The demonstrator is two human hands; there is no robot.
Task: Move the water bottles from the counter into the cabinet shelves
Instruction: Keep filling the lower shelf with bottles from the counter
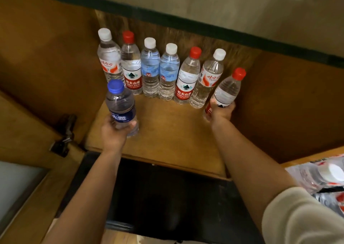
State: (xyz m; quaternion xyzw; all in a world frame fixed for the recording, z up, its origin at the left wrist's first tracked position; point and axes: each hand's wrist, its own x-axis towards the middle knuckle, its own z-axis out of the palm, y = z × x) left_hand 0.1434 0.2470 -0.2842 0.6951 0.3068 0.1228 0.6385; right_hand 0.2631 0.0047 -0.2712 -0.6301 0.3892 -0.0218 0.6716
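Observation:
Several water bottles stand in a row (158, 72) at the back of a wooden cabinet shelf (173, 132), with white and red caps. My left hand (113, 133) grips a blue-capped bottle with a dark blue label (121, 106), held upright in front of the row's left end. My right hand (221, 111) grips a red-capped bottle (227, 91) at the row's right end, tilted to the right, close to the shelf's right wall. Whether either bottle's base touches the shelf I cannot tell.
The cabinet's open door (28, 141) with a metal hinge (65, 137) is at the left. A dark opening (167, 197) lies below the shelf's front edge. A plastic-wrapped pack of bottles (325, 180) sits at the right edge.

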